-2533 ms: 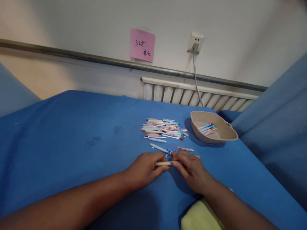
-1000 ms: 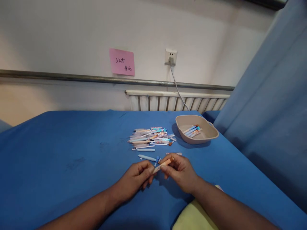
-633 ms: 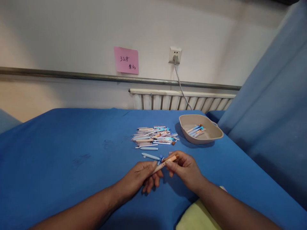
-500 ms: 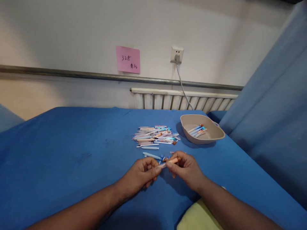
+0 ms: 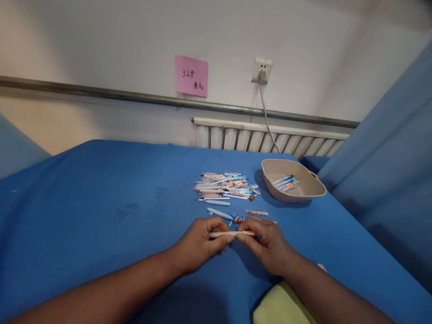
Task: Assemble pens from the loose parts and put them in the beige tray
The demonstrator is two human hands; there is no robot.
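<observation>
Fingers closed around pale pen

There are two hands, one basin, one note, one socket and many pens.

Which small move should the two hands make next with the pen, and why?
I would probably press the pale pen gently together: the left hand and right hand grip it from opposite sides, thumbs near its middle. Any gap there is too small to see.
</observation>
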